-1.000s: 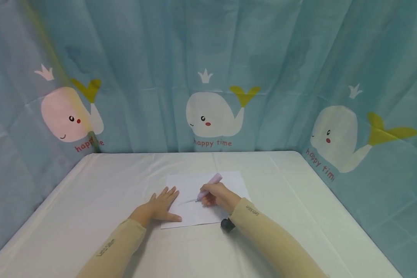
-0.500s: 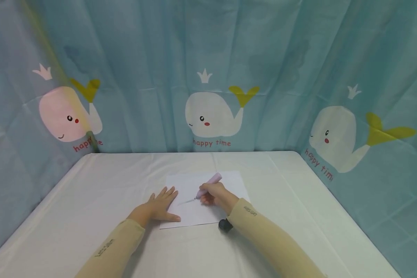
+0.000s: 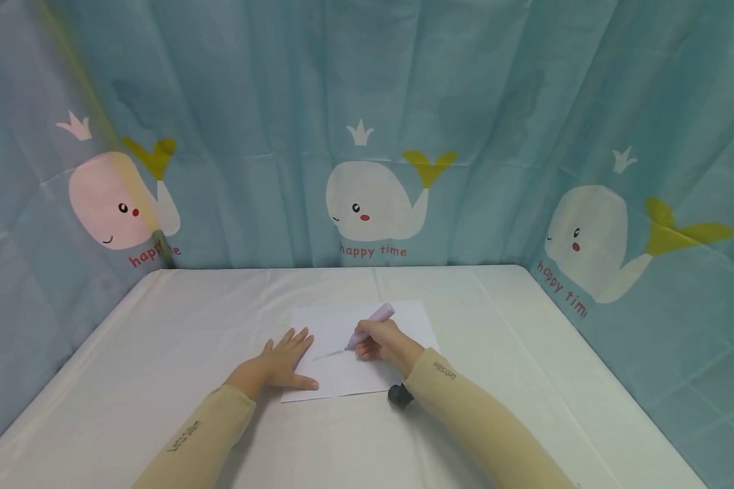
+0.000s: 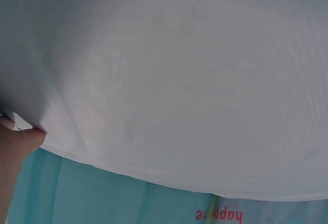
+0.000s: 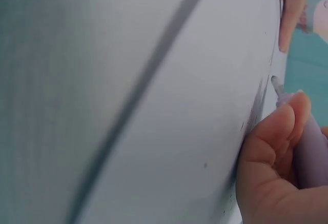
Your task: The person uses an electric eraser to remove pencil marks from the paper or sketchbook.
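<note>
A sheet of white paper (image 3: 342,380) lies on the table, with a thin grey line drawn on it. My left hand (image 3: 279,362) rests flat on the paper's left side, fingers spread. My right hand (image 3: 382,341) grips a lilac marker (image 3: 381,313) near its tip, tilted with its back end up and to the right. The marker's tip is at the right end of the line. In the right wrist view, thumb and fingers pinch the marker's barrel (image 5: 309,155) behind a greyish tip. The left wrist view catches only part of my left hand (image 4: 15,144) at its edge.
A white cloth covers the table (image 3: 189,326). A blue curtain (image 3: 269,204) printed with whales hangs behind and along the sides. A small black round object (image 3: 399,395) sits under my right wrist, by the paper's front edge.
My right hand shifts slightly left with the marker, then back right, the tip staying close to the line. My left hand stays in place on the paper.
</note>
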Motion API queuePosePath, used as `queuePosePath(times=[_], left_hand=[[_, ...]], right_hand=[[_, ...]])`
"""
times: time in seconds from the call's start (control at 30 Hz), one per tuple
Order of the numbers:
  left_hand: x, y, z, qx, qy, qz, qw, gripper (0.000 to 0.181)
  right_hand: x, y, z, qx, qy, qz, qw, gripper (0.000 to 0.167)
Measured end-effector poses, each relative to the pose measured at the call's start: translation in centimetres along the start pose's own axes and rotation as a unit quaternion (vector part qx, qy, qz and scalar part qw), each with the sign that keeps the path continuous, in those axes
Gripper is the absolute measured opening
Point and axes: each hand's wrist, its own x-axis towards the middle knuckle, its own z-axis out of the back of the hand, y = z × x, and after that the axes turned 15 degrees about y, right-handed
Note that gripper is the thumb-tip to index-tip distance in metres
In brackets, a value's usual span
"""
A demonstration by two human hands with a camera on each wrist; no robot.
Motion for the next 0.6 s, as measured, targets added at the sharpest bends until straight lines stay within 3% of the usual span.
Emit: queuePosePath(times=[0.23,0.6], left_hand=[[0.20,0.21,-0.12,-0.002,-0.001,0.004,1.0000,0.106],[0.23,0.09,-0.07,-0.001,0.001,0.005,1.0000,0.106]], right_hand=[[0.16,0.01,-0.16,-0.001,-0.016,-0.001,0.9999,0.011],[-0.03,0.09,-0.51,-0.027,-0.003,-0.010,0.9996,0.012]])
